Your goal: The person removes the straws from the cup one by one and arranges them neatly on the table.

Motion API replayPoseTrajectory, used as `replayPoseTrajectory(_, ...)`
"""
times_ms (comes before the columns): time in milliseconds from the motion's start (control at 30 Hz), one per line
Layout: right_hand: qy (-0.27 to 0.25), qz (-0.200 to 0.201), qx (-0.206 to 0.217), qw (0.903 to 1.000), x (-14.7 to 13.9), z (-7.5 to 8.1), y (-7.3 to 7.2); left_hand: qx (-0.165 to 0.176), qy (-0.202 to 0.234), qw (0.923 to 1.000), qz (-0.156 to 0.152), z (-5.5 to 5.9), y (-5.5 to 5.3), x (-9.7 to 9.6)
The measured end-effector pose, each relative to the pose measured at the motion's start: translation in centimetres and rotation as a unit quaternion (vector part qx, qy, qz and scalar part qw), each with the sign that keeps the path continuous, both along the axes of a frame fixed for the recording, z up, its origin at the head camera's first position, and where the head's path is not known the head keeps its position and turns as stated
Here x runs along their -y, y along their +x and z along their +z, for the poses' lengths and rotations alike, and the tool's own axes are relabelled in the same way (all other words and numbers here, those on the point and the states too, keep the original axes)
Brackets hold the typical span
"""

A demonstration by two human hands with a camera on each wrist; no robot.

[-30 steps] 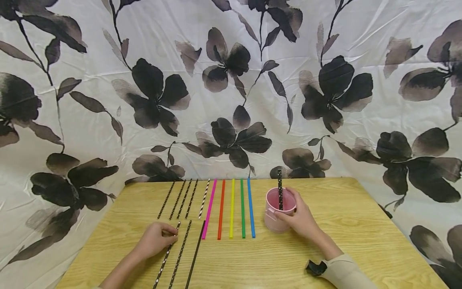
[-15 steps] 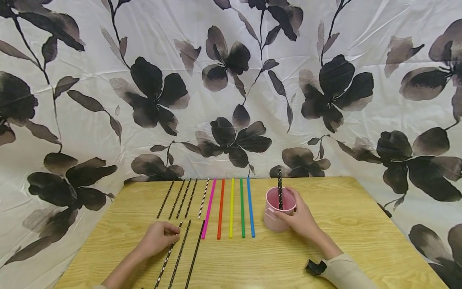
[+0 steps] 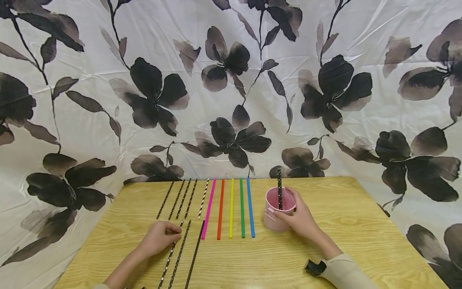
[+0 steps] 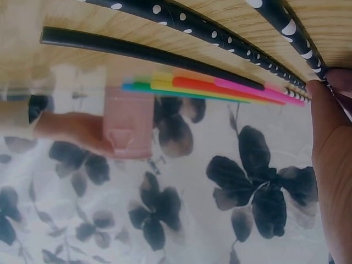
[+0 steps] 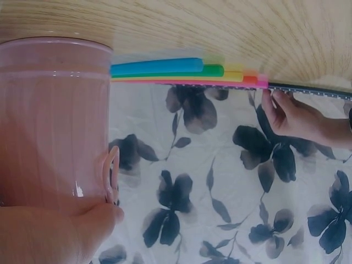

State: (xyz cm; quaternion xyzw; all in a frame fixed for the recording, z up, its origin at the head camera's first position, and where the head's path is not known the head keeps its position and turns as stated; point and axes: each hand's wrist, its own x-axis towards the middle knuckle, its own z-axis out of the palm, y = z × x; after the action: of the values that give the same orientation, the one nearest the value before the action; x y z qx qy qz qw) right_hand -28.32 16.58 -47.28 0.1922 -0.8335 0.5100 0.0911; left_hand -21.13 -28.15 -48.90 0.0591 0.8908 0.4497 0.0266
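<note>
My left hand (image 3: 159, 237) pinches a black straw with large white dots (image 3: 168, 263) near its far end, thumb and finger meeting on it in the left wrist view. The straw lies in the front row, beside a black straw with smaller dots (image 3: 179, 257) and a plain black straw (image 3: 194, 257). My right hand (image 3: 303, 218) grips a pink cup (image 3: 271, 221) round its right side, with the thumb across the front. A dark patterned straw (image 3: 279, 184) stands upright in the cup. Its lower end is hidden inside.
Several thin patterned straws (image 3: 183, 198) lie in the back row. Right of them are a pink straw (image 3: 209, 208), red straw (image 3: 221, 208), yellow straw (image 3: 232, 208), green straw (image 3: 242, 208) and blue straw (image 3: 250, 208). A floral cloth (image 3: 231, 100) hangs behind the wooden table (image 3: 231, 265).
My left hand has slid slightly right with the large-dotted straw, bringing it closer to the smaller-dotted one. My right hand and the cup stay in place.
</note>
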Motion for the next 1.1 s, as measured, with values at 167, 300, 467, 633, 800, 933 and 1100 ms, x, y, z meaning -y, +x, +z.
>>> replayPoseTrajectory(167, -0.002, -0.008, 0.004, 1.0000, 0.1, 0.0, 0.0, 0.000, -0.003, 1.0000, -0.002, 0.0, 0.0, 0.0)
replayPoseTrajectory(300, -0.011, -0.009, 0.008, 0.9999, 0.1, -0.1, 0.0, 0.001, -0.004, 1.0000, -0.006, 0.2, 0.1, 0.0)
replayPoseTrajectory(467, -0.012, -0.008, 0.004, 0.9999, 0.1, -0.1, 0.0, -0.007, -0.005, 1.0000, 0.000, 0.3, 0.2, -0.1)
replayPoseTrajectory(633, -0.010, 0.002, 0.004, 0.9999, 0.1, 0.4, 0.3, -0.030, -0.011, 0.9991, 0.027, 0.4, 0.2, 0.2)
replayPoseTrajectory(800, -0.008, 0.007, 0.006, 0.9999, 0.1, -0.2, 0.0, -0.054, -0.016, 0.9968, 0.057, 2.5, 0.2, 1.1)
replayPoseTrajectory(933, -0.013, 0.006, 0.008, 0.9999, 0.0, -0.4, -0.1, -0.082, 0.005, 0.9960, 0.037, 5.5, -0.4, 1.0)
replayPoseTrajectory(1100, -0.011, 0.013, 0.002, 0.9999, 0.0, 0.0, 0.0, -0.111, 0.012, 0.9938, -0.002, 9.2, -1.8, -1.4)
